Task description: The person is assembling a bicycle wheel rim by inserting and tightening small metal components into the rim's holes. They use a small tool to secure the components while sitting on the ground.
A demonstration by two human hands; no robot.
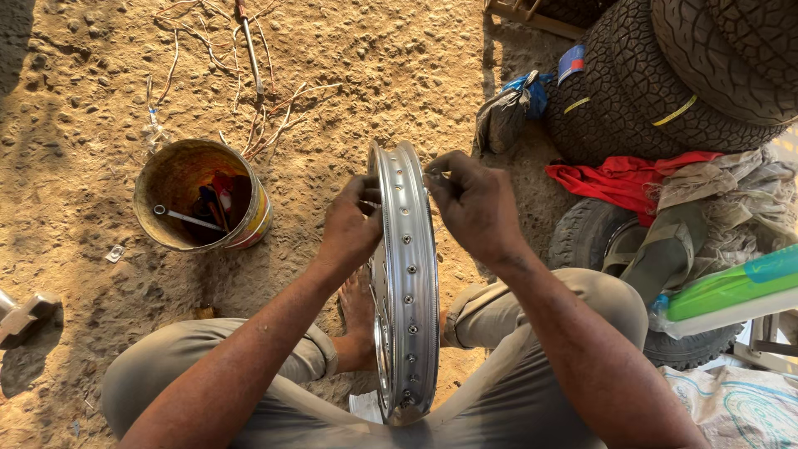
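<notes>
Between our knees, we hold a silver wheel rim [407, 283] upright on its edge, its lower part tucked against our legs and beside a bare foot [359, 312], which keeps it from rolling on the sandy ground [75, 216]. Our left hand [351, 229] is closed on the rim's left flange near the top, fingers curled over the edge. Our right hand [474, 204] sits at the right flange, thumb and fingertips pinched together on something small; we cannot tell what it is. Both grips meet at the upper arc, so the row of spoke holes faces us.

Just left of the rim stands 1 rusty tin can [202, 195] with a metal tool inside, within arm's reach. Beyond it, loose spokes and wires [258, 100] lie scattered. To the right we note a red cloth [619, 179] draped against stacked tyres [657, 75], well apart from the hands.
</notes>
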